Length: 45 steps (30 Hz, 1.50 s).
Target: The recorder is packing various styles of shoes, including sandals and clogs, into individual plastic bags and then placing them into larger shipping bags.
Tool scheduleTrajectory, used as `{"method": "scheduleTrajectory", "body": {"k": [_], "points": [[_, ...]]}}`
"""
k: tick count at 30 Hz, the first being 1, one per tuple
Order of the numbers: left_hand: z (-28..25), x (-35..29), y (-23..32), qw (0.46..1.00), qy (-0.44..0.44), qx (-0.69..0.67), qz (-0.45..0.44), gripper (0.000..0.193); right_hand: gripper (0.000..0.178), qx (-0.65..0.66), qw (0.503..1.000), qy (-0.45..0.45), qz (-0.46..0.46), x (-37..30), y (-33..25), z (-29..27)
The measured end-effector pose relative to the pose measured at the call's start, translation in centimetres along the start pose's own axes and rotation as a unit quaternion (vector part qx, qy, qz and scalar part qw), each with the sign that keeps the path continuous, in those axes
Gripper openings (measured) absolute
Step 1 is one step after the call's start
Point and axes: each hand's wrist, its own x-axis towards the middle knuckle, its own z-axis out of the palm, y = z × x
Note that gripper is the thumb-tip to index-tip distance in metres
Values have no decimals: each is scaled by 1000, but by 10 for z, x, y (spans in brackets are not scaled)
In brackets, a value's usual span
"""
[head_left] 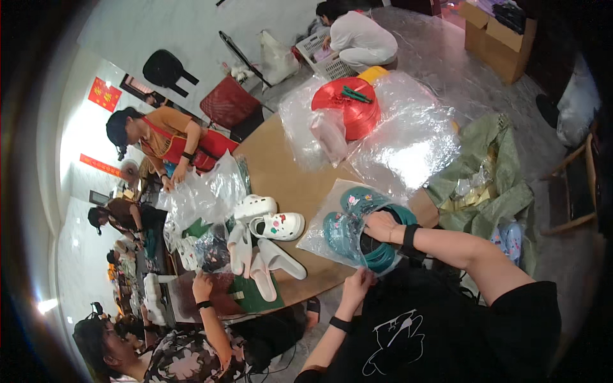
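Observation:
A pair of teal clogs [377, 258] with small charms on the uppers lies in a clear plastic bag [313, 233] at the table's near right. My right hand [381, 226] reaches over the clogs with its fingers curled on one of them near the strap; the fingertips are partly hidden. Close to the heel end, my left hand [359, 282] is closed in a pinch on the edge of the bag. Left of the bag stand white clogs [279, 226] with colourful charms, beside several pale slide sandals [262, 273].
Clear plastic sheets [408, 140] and a roll of red plastic [345, 112] with a green tool on it cover the table's far end. A green woven sack [476, 172] stands at the right. Co-workers sit or stand along the left; one crouches by a crate [322, 57].

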Motion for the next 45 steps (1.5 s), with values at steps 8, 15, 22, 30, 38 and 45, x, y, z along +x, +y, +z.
{"method": "scheduleTrajectory", "body": {"k": [8,15,22,30,38,45], "points": [[48,14,-104,984,7,-109,-137,19,54,-7,998,-39,-57,-16,40,44],[49,7,-119,988,-6,-57,-144,26,23,278,952,87,93,-37,94,-12],[79,52,-50,963,-247,-108,16,27,30,69,979,114,155,-9,145,13],[112,124,-38,984,-39,-122,128,56,13,149,960,166,167,-23,142,4],[85,114,-22,993,-51,-62,82,24,10,307,912,152,227,-25,151,22],[24,46,-40,948,-175,-17,-267,30,12,425,855,126,269,-25,146,12]]}}
